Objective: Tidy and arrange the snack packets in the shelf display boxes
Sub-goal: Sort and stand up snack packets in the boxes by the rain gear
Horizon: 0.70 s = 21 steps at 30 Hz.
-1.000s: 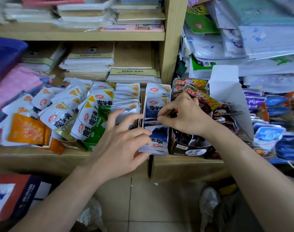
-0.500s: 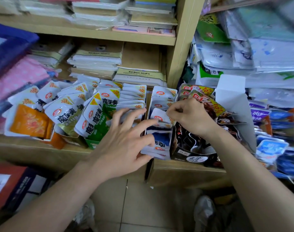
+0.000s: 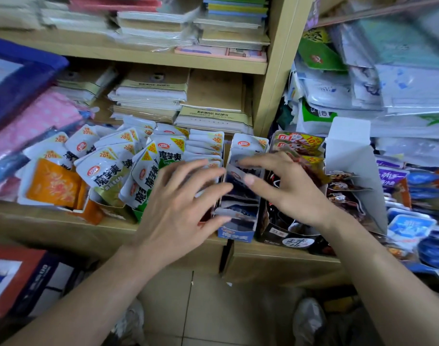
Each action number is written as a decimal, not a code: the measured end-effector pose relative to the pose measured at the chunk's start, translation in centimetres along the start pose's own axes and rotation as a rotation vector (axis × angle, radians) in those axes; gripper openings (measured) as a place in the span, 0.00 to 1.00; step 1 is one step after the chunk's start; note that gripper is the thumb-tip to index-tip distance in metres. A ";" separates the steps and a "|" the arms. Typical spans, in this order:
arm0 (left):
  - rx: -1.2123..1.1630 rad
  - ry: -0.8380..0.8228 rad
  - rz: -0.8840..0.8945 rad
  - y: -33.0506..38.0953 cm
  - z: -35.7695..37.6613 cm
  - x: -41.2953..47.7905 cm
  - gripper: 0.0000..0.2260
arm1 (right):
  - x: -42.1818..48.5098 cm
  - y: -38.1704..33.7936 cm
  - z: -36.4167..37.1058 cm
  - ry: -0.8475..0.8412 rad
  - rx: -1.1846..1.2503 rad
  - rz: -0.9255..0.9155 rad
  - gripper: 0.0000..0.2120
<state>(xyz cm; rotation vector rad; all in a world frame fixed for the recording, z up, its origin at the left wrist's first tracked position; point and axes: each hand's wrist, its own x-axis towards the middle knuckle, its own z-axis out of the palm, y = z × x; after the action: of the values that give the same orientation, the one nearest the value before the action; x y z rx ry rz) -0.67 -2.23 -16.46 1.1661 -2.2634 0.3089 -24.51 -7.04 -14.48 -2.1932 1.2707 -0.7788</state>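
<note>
At frame centre, the left hand (image 3: 181,208) lies spread, fingers straight and holding nothing, against the blue display box (image 3: 235,234). The right hand (image 3: 285,191) reaches over its blue packets (image 3: 240,211); blur hides whether thumb and forefinger pinch 1. White packets (image 3: 101,171) crowd the middle left.

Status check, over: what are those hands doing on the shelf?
Left hand open beside blue box. Right hand touching its packets. Nothing blocking.
</note>
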 end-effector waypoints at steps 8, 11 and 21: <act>-0.143 -0.086 -0.146 -2.7 -1.1 -1.5 0.29 | -1.8 -0.4 2.6 0.053 -0.275 -0.254 0.09; -0.164 0.016 -0.087 -3.5 -1.7 -2.0 0.18 | -1.4 0.4 2.1 0.229 -0.401 -0.204 0.10; -0.336 0.014 0.035 -2.2 -1.5 -4.4 0.12 | -0.8 -0.3 3.0 0.158 -0.285 -0.099 0.24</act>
<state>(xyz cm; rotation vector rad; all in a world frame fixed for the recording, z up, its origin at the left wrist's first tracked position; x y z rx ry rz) 3.68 0.11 -17.95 0.9466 -2.2173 -0.0510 -22.63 -5.83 -16.67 -2.4782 1.4344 -0.8700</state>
